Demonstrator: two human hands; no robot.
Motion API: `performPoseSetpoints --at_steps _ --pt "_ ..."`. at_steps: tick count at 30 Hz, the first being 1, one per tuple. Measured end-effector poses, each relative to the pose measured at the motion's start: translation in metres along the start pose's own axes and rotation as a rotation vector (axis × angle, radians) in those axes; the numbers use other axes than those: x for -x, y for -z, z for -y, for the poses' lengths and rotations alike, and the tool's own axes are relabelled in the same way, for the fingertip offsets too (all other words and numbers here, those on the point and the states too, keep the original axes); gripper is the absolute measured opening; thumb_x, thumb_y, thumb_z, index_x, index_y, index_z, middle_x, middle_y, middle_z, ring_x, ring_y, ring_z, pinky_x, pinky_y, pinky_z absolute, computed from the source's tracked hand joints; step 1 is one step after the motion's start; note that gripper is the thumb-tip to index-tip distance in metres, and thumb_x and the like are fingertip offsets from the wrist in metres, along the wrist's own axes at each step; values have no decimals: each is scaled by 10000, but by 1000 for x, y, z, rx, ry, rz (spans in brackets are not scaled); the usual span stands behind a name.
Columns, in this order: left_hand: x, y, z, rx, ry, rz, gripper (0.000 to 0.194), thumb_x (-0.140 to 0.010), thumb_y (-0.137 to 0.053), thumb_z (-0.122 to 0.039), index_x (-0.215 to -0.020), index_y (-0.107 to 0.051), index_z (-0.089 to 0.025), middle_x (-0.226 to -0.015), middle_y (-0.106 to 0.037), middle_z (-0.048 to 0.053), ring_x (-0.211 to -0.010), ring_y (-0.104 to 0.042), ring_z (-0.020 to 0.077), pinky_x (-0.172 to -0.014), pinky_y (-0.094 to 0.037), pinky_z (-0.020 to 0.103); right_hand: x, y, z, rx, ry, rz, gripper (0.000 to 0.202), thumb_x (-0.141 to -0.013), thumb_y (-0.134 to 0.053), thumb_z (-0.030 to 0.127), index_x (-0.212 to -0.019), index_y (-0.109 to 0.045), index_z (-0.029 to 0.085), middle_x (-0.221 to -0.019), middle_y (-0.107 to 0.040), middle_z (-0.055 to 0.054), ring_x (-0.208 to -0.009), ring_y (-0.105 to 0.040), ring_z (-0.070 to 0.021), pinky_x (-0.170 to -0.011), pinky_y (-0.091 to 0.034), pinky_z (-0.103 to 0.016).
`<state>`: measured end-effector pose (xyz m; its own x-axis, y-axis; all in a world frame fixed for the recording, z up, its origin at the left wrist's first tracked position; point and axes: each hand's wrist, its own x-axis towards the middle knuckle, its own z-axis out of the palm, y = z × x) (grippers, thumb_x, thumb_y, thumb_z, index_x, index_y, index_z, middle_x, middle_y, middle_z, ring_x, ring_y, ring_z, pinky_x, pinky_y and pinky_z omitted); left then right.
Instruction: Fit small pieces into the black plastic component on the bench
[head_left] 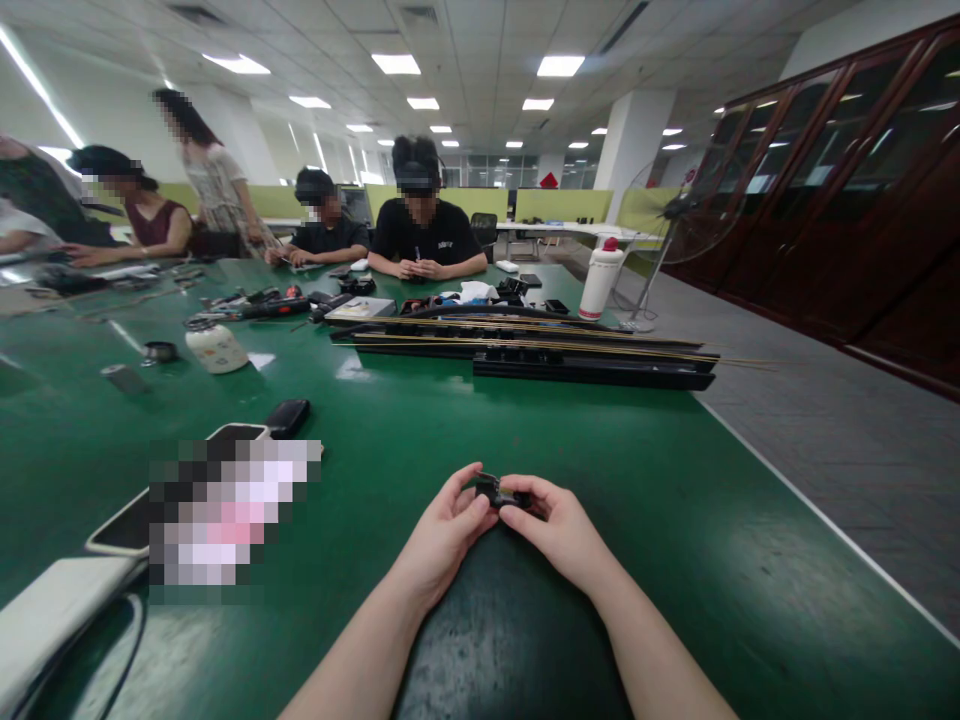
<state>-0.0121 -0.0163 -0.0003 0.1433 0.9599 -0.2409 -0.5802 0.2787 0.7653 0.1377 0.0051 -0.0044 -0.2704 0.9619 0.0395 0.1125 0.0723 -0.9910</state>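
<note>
A small black part with a thin metal piece on top sits between my hands, just above the green table. Its exact kind is too small to make out. The left end is pinched by my left hand, thumb in front and index finger behind. On the right end, the thumb and fingers of my right hand close round it. My fingers cover much of the part.
Ahead lie long black rails with thin rods. To the left are a phone, a black pouch-like object, a white device with a cable and a patterned jar. A white bottle stands far right. Several people sit opposite.
</note>
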Motion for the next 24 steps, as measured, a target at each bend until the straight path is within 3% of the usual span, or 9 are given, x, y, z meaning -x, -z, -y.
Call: performPoseSetpoints --at_steps 13,19,24 --pt "0 0 0 -6 7 3 478 -674 -702 -186 -1105 -496 -206 -1007 -612 49 -908 -586 137 -847 -436 257 0 3 1 -110 9 -19 234 -660 -692 301 -880 -681 223 -1063 -644 -63 -1001 -583 -232 -919 -416 -401" --pt "-1 0 0 -10 11 0 481 -674 -704 -193 -1102 -483 -197 -967 -616 41 -857 -587 116 -808 -442 239 0 3 9 -288 -101 -110 364 -557 -765 366 -879 -687 214 -929 -691 -44 -890 -618 -208 -910 -419 -398" --pt "0 0 0 -16 15 -9 494 -668 -712 -214 -1105 -481 -196 -959 -616 43 -848 -590 123 -802 -438 247 0 6 11 -361 -118 -139 381 -560 -767 373 -896 -686 211 -883 -700 -35 -851 -616 -186 -891 -416 -370"
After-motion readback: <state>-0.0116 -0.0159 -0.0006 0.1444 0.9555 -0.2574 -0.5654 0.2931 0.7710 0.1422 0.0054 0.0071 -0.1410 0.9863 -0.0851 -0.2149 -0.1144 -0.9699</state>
